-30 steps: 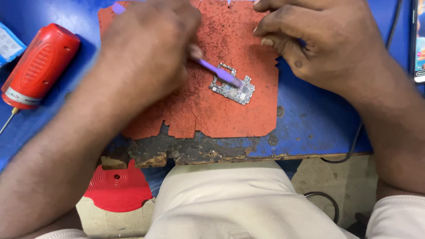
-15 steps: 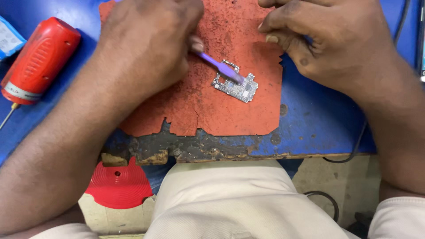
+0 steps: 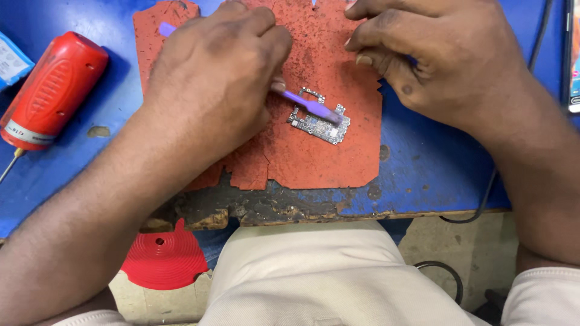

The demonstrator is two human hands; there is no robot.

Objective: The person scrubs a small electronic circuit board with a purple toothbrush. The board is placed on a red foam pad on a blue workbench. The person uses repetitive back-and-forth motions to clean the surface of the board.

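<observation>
Here the left hand [image 3: 220, 72], clamped on a purple tool [image 3: 314, 107], is nearer the small circuit board [image 3: 318, 122], whose long axis slants down-right, while the right hand [image 3: 435, 60], fingers curled shut, rests just beyond on the worktop [image 3: 435, 163].

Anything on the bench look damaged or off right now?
Yes. The blue bench top is burnt and crumbled black along its front edge, and the red mat has a ragged, torn lower edge. The small circuit board lies flat under the purple tool.
</observation>
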